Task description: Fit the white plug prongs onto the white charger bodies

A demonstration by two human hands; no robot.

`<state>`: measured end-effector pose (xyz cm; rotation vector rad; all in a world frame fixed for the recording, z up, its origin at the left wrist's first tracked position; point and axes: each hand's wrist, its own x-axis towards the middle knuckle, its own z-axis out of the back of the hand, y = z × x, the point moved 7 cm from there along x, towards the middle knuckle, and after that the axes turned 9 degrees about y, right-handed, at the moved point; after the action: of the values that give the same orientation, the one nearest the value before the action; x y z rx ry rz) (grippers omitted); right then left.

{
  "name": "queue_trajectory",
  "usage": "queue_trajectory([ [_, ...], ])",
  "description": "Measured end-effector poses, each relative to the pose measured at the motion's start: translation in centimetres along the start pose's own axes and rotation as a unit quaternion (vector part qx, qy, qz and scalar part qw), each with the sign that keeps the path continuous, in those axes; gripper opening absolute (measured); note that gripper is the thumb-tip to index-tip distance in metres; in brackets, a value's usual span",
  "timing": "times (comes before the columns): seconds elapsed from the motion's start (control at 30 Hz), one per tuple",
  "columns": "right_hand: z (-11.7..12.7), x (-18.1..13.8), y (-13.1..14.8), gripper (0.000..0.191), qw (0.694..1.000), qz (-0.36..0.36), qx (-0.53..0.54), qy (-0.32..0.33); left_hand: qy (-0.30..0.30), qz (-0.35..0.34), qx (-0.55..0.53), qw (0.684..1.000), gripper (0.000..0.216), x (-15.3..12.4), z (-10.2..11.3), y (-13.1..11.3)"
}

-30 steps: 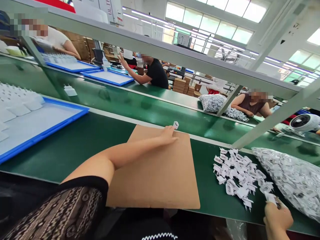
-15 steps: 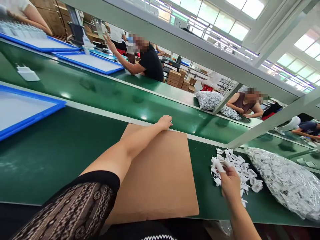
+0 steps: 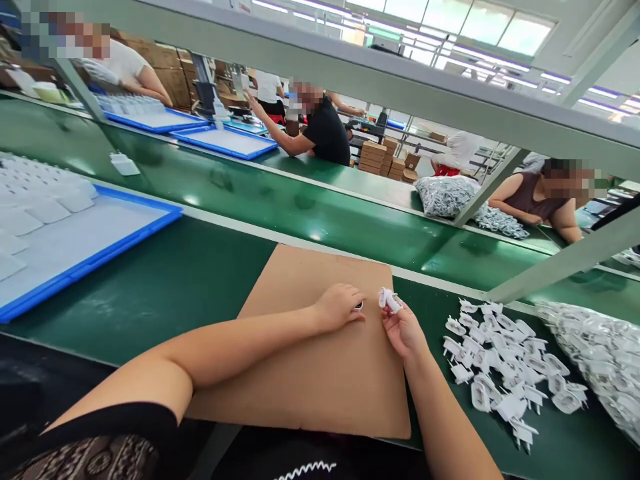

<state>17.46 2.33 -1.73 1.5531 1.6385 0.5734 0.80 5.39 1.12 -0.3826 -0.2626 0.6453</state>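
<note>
My right hand (image 3: 404, 328) is closed on white plug housings (image 3: 390, 300), with what looks like two pieces between its fingers, over the right edge of a brown cardboard sheet (image 3: 300, 373). Just left of it, my left hand (image 3: 341, 308) hovers above the cardboard with its fingers curled together. A small dark and shiny spot shows at those fingertips; I cannot make out what it is. To the right, a loose pile of white plug housings (image 3: 505, 357) lies on the green work surface (image 3: 220, 273).
A clear plastic bag (image 3: 600, 353) full of white parts lies beyond the pile. At left stands a blue-rimmed tray (image 3: 145, 230) with white adapters. One adapter (image 3: 124, 164) sits on the green conveyor (image 3: 260, 200). A slanted metal post (image 3: 565, 250) rises at right; co-workers sit opposite.
My right hand has come left from the pile to the cardboard, bringing the plug housings. My left hand has drawn back from the cardboard's far edge toward it. The view has turned left.
</note>
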Motion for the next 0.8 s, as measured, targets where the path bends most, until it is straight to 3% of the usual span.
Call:
queue_trajectory([
  [0.17,0.2,-0.5,-0.2,0.031,1.000,-0.011,0.023,0.000,-0.070,0.040,-0.224,0.971,0.079,-1.4,-0.1,1.6],
  [0.23,-0.1,-0.7,-0.2,0.029,1.000,-0.013,0.019,0.004,-0.056,0.025,-0.282,0.957,0.065,-1.5,0.1,2.0],
  [0.3,-0.3,-0.8,-0.3,0.031,1.000,-0.017,0.017,0.006,-0.034,-0.002,-0.293,0.956,0.036,-1.4,0.4,2.0],
  [0.37,-0.4,-0.7,-0.4,0.036,1.000,-0.022,0.012,0.003,-0.026,-0.015,-0.296,0.955,0.023,-1.3,0.7,1.9],
  [0.5,-0.2,-0.4,-0.1,0.043,0.999,-0.005,-0.046,0.000,-0.029,-0.002,-0.345,0.938,0.035,-1.1,0.6,2.2],
  [0.6,0.0,-0.5,1.0,0.046,0.987,0.052,-0.153,-0.007,-0.017,0.019,-0.403,0.915,0.044,-0.9,-0.1,2.7],
  [0.7,0.0,-1.2,2.4,0.042,0.938,0.120,-0.322,-0.029,-0.019,0.023,-0.417,0.908,0.034,-0.7,-0.3,3.1],
  [0.8,-0.8,-2.2,3.7,0.030,0.824,0.201,-0.527,-0.047,-0.031,0.012,-0.409,0.912,0.036,-0.7,0.0,3.0],
])
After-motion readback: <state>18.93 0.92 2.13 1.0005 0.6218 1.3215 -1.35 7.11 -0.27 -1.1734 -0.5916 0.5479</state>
